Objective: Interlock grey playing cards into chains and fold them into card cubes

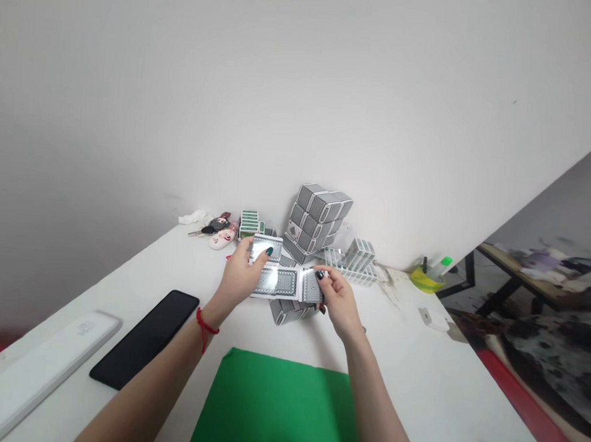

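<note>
My left hand (238, 277) pinches a grey-backed playing card (265, 248) between thumb and fingers, above a flat row of cards (280, 281) that rests on a small card cube (290, 310). My right hand (338, 297) grips the right end of that row, fingers curled round a card (312, 287). A red string circles my left wrist. Behind the hands stands a taller stack of card cubes (315, 222) against the wall.
A white table (446, 383) holds a green mat (279, 407) in front, a black phone (145, 338) and a white flat device (31, 368) at left. Card packs (249, 223), keys and small trinkets (217, 233) lie at the back; loose cards (356, 259) and a yellow-green object (428, 274) at right.
</note>
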`<state>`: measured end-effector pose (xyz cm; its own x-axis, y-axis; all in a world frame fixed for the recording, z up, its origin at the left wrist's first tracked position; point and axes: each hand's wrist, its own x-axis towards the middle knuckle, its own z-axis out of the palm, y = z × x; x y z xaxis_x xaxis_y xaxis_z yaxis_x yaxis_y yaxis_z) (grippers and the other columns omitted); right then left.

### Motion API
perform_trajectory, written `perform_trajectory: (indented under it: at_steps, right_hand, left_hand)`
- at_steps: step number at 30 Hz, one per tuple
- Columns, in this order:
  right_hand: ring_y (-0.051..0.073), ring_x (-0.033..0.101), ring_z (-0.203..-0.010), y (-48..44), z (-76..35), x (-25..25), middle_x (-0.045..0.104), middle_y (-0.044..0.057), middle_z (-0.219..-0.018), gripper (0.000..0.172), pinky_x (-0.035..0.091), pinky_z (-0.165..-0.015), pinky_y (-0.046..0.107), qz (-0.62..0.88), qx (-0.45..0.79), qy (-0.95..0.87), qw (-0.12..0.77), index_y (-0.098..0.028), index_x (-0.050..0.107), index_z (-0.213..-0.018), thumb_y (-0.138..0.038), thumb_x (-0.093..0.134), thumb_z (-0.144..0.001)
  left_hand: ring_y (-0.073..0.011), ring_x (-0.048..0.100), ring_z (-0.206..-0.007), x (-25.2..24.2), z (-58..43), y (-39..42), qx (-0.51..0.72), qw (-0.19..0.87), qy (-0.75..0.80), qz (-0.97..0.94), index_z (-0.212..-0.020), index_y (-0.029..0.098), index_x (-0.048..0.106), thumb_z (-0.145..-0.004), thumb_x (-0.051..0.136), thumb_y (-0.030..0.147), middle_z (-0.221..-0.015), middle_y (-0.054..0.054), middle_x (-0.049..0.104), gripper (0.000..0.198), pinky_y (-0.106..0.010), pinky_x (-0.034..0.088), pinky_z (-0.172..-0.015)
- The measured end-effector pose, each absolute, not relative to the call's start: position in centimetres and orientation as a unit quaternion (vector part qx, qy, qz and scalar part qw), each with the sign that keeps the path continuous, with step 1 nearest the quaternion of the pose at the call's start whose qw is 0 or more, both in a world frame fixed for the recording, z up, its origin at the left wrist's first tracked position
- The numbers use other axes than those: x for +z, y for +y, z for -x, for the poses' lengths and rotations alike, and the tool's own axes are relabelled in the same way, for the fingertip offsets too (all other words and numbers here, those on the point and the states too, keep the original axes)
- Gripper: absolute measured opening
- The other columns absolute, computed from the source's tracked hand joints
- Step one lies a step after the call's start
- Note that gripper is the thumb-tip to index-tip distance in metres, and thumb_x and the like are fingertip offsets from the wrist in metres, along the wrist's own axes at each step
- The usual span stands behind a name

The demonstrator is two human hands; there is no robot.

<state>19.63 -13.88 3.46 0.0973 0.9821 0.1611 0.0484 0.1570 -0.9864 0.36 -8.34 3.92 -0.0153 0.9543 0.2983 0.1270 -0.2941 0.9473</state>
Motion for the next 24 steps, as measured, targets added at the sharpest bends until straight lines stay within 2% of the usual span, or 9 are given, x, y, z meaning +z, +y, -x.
perform_trajectory:
  at_steps: [11,15,19,24]
  right_hand:
    - [0.010,0.045,-0.035,-14.15,-19.54,3.79,0.053,-0.005,-0.051,0.038,0.035,-0.034,0.023,0.472,0.459,-0.495,0.567,-0.023,0.062,-0.095,-0.054,0.055,-0.076]
    - [0.012,0.051,-0.038,-14.06,-19.72,3.58,0.056,-0.006,-0.048,0.038,0.041,-0.039,0.023,0.468,0.482,-0.481,0.563,-0.020,0.057,-0.095,-0.045,0.068,-0.068]
    - [0.009,0.049,-0.039,-13.63,-19.88,3.17,0.055,-0.008,-0.048,0.040,0.038,-0.038,0.019,0.472,0.479,-0.381,0.634,-0.021,0.050,-0.083,-0.035,0.077,-0.057]
    - [0.011,0.057,-0.054,-13.37,-19.74,2.93,0.059,-0.007,-0.062,0.051,0.048,-0.051,0.023,0.437,0.515,-0.324,0.662,-0.022,0.054,-0.099,-0.025,0.079,-0.054]
  left_hand:
    - [-0.0239,0.062,-0.081,3.43,-0.21,-7.93,0.593,0.391,0.436,-0.552,-0.102,0.019,0.057,-0.072,0.061,0.039,-0.089,-0.007,0.066,0.037,-0.038,0.050,-0.075]
    - [-0.0245,0.062,-0.083,3.38,-0.05,-7.78,0.598,0.391,0.439,-0.545,-0.104,0.018,0.056,-0.072,0.062,0.038,-0.089,-0.007,0.066,0.038,-0.038,0.050,-0.075]
    - [-0.0240,0.061,-0.083,3.44,0.03,-7.73,0.599,0.379,0.448,-0.544,-0.108,0.017,0.054,-0.073,0.060,0.039,-0.093,-0.008,0.066,0.041,-0.037,0.050,-0.074]
    - [-0.0234,0.061,-0.083,3.43,-0.21,-7.96,0.601,0.371,0.445,-0.551,-0.109,0.017,0.054,-0.074,0.059,0.039,-0.095,-0.009,0.065,0.041,-0.036,0.050,-0.073]
